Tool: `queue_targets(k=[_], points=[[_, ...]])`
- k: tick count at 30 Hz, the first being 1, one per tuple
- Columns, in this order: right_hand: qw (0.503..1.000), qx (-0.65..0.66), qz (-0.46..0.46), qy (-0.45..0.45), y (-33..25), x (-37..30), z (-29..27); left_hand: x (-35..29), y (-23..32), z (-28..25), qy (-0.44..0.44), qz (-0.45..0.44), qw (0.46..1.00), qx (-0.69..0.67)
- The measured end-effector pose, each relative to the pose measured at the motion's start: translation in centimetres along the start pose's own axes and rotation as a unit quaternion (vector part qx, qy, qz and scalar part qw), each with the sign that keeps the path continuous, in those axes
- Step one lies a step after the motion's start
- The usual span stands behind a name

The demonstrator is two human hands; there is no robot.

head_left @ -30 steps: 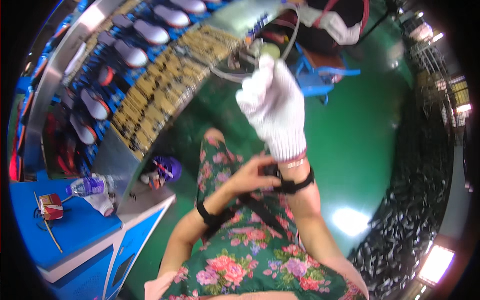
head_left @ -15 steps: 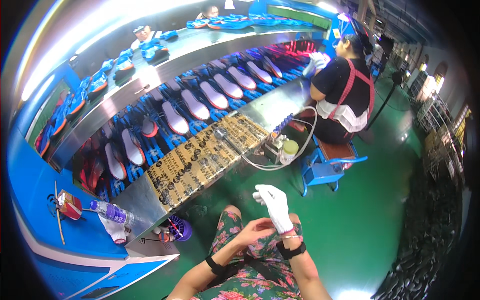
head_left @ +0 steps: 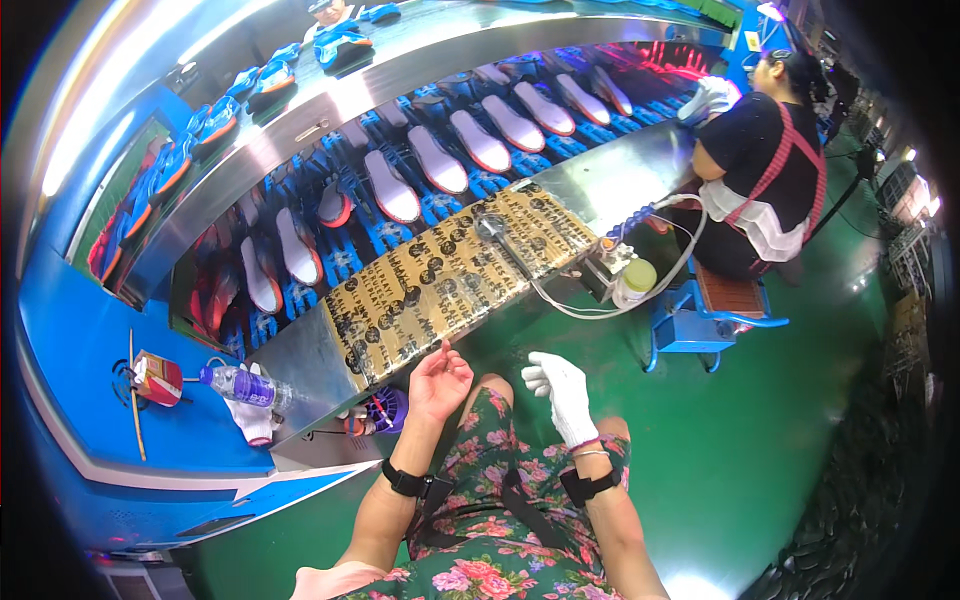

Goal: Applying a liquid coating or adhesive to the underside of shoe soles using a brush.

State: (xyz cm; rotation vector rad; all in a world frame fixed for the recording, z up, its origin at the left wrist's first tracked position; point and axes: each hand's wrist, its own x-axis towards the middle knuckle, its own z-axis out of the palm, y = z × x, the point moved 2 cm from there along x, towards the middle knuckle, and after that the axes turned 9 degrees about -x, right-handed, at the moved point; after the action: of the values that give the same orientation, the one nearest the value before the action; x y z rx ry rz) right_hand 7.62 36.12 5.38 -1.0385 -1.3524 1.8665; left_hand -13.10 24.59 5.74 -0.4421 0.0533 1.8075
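Observation:
My left hand (head_left: 440, 384) is bare, palm up with fingers loosely curled and apart, and nothing lies in it. It hovers beside the front edge of a ledge covered in brown printed cardboard (head_left: 430, 285). A white knitted glove (head_left: 572, 408) covers my right hand (head_left: 558, 388), raised over my lap with its fingers half bent; I see nothing in it. On the cardboard rests a hand tool with a rounded metal head (head_left: 490, 226) and a dark stem. Beyond the ledge, upturned shoe soles (head_left: 438, 162) with pale faces and red rims stand in rows.
Blue-wrapped shoes (head_left: 342, 45) line the upper shelf. At left are a water bottle (head_left: 245, 386), a white glove (head_left: 254, 422), a red box (head_left: 158, 378) and a thin stick (head_left: 134, 395). Below hangs a purple basket (head_left: 388, 408). A co-worker (head_left: 757, 165) sits on a blue-framed stool (head_left: 690, 320) at right.
My left hand has left the right glove's cuff and moved up and left, turning palm up. The right hand stays gloved, with its fingers bent. The view has shifted, so the bench sits farther right.

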Motion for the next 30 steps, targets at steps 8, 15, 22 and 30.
queue_targets(k=[8, 15, 22, 30], points=[[0.869, 0.433, 0.197, -0.133, -2.5, 14.6, 5.9, 5.0, 2.9, 0.9, 0.134, 0.082, 0.985, 0.070], [0.828, 0.488, 0.273, 0.035, -3.3, 19.5, 8.1, 5.0, 3.3, 11.0, 0.176, 0.166, 0.935, 0.259], [0.834, 0.450, 0.297, 0.118, -5.2, 20.8, 8.7, 5.2, 4.9, 25.6, 0.086, 0.287, 0.829, 0.472], [0.905, 0.367, 0.177, 0.123, -12.8, 18.7, 7.1, 6.4, 8.8, 39.6, -0.045, 0.443, 0.620, 0.646]])
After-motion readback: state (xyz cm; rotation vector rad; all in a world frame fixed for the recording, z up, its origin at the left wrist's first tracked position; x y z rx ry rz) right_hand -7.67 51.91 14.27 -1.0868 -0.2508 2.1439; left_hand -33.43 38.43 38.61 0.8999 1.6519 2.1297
